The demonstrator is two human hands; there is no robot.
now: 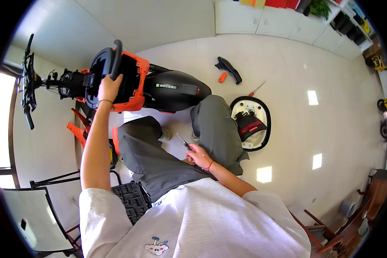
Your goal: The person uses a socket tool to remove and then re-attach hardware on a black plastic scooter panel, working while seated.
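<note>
A partly stripped scooter lies to my left and ahead, with an orange body frame (138, 79) and a black rear fender (176, 89). My left hand (109, 89) is closed on the lower end of a black curved bar (117, 53), which stands up over the frame's opening. The bar's far end is free in view; whether it is fastened cannot be seen. Low over my lap, my right hand (198, 156) is closed around the dark handle of a screwdriver (183, 141). Its metal shaft points up and left, clear of the scooter.
An upturned seat (262, 136) lies right of my knee, a black and red tail piece (250, 128) in it. Beyond are a red-handled screwdriver (256, 89), an orange piece (222, 77) and a black curved part (230, 69). A black tool case (132, 199) sits by my left hip.
</note>
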